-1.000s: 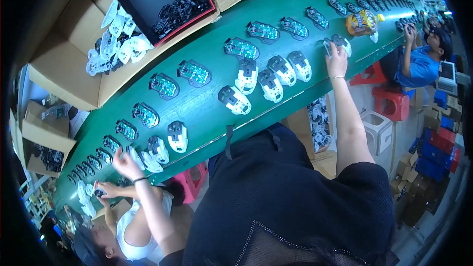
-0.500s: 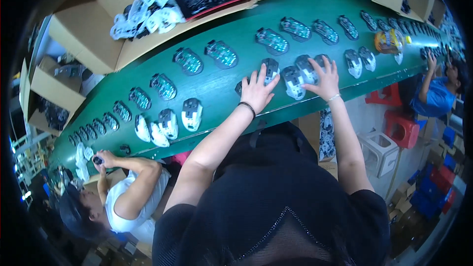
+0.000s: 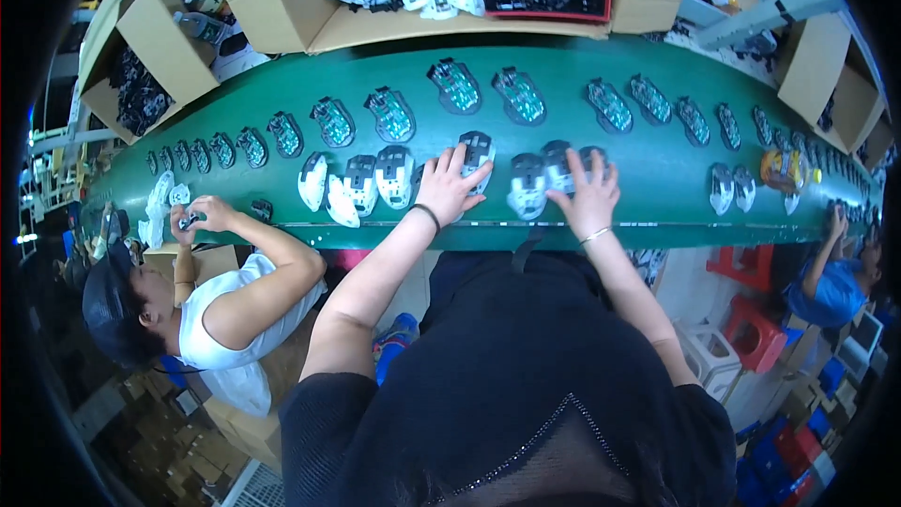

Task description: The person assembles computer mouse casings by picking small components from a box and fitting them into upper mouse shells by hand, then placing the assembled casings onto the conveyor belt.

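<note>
My left hand point(image 3: 450, 188) bends its spread fingers over a computer mouse point(image 3: 478, 147) with a grey-and-black top, thumb along its near side. Just to the right, my right hand point(image 3: 589, 195) is draped over more half-assembled mice, fingers apart and curved. One computer mouse point(image 3: 557, 158) lies beside its thumb and fingers, another point(image 3: 592, 158) is partly hidden under the fingertips. A grey-and-white mouse point(image 3: 527, 190) sits between the two hands. Left of my left hand stand several white-sided mice point(image 3: 394, 176), close together near the belt's edge.
Beyond my hands, a row of mouse bases with bare green circuit boards point(image 3: 455, 86) runs along the green belt point(image 3: 563, 61). A carton point(image 3: 460, 30) at the back holds white shells and a tray of black parts. Co-workers point(image 3: 244, 305) sit left and right. A yellow-capped bottle point(image 3: 785, 169) lies at right.
Both hands have slid left along the belt with the mice under them, closer to the white-sided group and farther from the mice at right. My view has turned left.
</note>
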A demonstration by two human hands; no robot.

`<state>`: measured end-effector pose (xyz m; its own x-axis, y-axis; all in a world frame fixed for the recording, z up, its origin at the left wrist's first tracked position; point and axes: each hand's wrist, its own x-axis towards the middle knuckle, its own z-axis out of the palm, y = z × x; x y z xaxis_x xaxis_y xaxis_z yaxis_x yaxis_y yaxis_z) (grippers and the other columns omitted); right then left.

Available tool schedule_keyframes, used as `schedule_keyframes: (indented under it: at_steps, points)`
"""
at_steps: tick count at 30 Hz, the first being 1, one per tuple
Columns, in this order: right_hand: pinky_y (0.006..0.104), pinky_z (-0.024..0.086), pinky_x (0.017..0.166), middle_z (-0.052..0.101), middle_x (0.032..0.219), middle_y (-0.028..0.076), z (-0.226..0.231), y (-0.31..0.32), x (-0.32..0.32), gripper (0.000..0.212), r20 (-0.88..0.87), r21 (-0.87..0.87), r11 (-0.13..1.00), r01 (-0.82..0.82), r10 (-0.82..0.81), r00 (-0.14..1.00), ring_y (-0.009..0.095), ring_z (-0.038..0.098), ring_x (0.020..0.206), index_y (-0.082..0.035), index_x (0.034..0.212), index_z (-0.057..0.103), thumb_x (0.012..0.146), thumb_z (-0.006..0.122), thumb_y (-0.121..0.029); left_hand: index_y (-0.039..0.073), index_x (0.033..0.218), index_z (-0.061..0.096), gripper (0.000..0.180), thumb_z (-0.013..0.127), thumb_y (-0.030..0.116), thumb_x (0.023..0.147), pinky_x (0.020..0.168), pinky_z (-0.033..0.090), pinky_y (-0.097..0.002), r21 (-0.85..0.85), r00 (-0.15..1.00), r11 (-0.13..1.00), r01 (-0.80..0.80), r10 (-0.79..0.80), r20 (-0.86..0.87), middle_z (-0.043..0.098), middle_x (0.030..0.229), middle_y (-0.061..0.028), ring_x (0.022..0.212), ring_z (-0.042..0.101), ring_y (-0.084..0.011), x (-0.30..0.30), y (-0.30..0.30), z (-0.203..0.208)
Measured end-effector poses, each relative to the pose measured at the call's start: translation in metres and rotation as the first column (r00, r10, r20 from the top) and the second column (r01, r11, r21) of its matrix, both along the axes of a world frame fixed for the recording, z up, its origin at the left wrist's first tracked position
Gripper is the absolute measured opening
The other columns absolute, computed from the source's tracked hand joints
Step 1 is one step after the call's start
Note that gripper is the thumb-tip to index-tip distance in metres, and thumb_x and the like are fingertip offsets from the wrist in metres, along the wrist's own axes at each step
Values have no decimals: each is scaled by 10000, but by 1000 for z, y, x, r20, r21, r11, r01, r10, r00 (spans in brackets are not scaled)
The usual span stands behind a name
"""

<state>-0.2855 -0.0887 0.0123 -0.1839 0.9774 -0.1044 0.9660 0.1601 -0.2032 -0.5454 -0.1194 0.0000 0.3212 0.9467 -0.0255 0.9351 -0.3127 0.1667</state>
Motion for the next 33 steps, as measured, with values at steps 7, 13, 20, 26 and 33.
schedule_keyframes:
  at_steps: [7, 13, 20, 26, 33]
  points:
    - [425, 373, 944, 396, 1299, 181, -3, 18, -4, 729, -293, -145, 986, -86, 40, 955, 405, 388, 1155, -170, 1323, 398, 674, 728, -157, 289, 1236, 462, 596, 697, 355, 692, 857, 376, -447, 63, 990, 989, -134, 131, 50, 381, 1274, -180, 1149, 391, -333, -31, -5, 17]
    - [367, 436, 894, 480, 1201, 179, 19, 42, -9, 550, -827, -311, 950, 1, -271, 492, 267, 535, 1042, -32, 1244, 371, 735, 574, 22, 111, 1252, 453, 512, 656, 138, 782, 853, 419, -375, -276, 382, 873, -403, 434, 815, 479, 1137, -133, 1023, 490, -267, -7, 2, 46]
    - [344, 439, 858, 602, 1016, 102, 94, 98, -163, 261, -740, 85, 819, -567, 433, 515, 247, 568, 961, -55, 1006, 615, 755, 663, -112, 234, 1342, 323, 556, 461, 517, 884, 720, 519, -407, -426, -831, 824, 374, 502, 241, 557, 1126, -86, 936, 597, -221, -33, 9, 59]
    - [386, 418, 721, 623, 796, 93, 63, 243, -261, 141, -81, 407, 695, -593, 674, 734, 265, 577, 837, -96, 800, 635, 740, 508, -107, 181, 1308, 386, 576, 451, 544, 866, 655, 495, -401, -433, -922, 869, 239, 344, 179, 572, 1028, -132, 856, 587, -256, -90, -7, 50]
    - [406, 471, 660, 619, 730, 107, 114, 262, -231, 65, -553, 558, 830, 10, 363, 750, 291, 600, 738, -67, 763, 636, 744, 617, -127, 74, 1338, 347, 683, 422, 565, 870, 739, 452, -417, -373, -957, 894, 248, 286, 47, 511, 1191, -158, 994, 515, -285, -106, -18, 43]
